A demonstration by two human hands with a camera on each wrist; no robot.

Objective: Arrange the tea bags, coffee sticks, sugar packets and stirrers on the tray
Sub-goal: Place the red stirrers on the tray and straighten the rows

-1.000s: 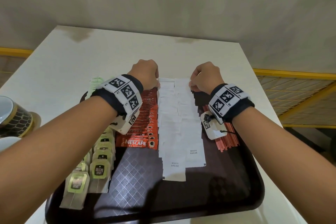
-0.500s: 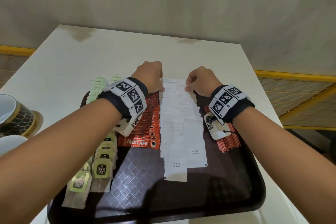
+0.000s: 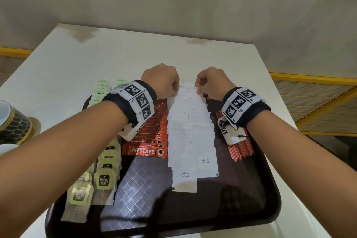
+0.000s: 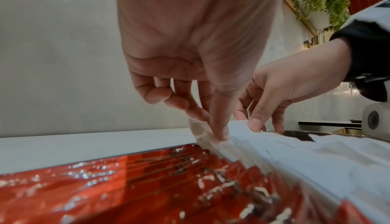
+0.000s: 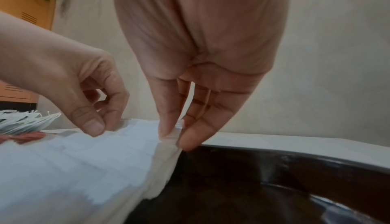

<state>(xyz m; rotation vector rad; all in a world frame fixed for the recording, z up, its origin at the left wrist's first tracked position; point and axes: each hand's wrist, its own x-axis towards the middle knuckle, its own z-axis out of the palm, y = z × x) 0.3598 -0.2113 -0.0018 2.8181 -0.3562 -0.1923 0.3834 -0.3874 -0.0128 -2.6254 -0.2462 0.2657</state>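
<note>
A dark brown tray [image 3: 266, 195] holds rows of tea bags [image 3: 104, 179], red coffee sticks [image 3: 148, 141], two overlapping columns of white sugar packets [image 3: 191, 137] and red stirrers [image 3: 241, 147]. At the far end of the sugar columns, my left hand [image 3: 164, 81] pinches the left column's end packets [image 4: 202, 132] between thumb and fingers. My right hand [image 3: 212, 83] pinches the right column's end packets [image 5: 171, 136] the same way. Coffee sticks [image 4: 147, 186] fill the lower part of the left wrist view.
A black-and-gold patterned cup [image 3: 11, 123] stands on the white table [image 3: 96, 54] left of the tray. More pale green tea bags [image 3: 100, 91] lie at the tray's far left corner. A yellow railing [image 3: 313, 83] runs to the right beyond the table.
Both hands have shifted slightly away from me along the sugar columns, still pinching the far-end packets. The rows on the tray look the same.
</note>
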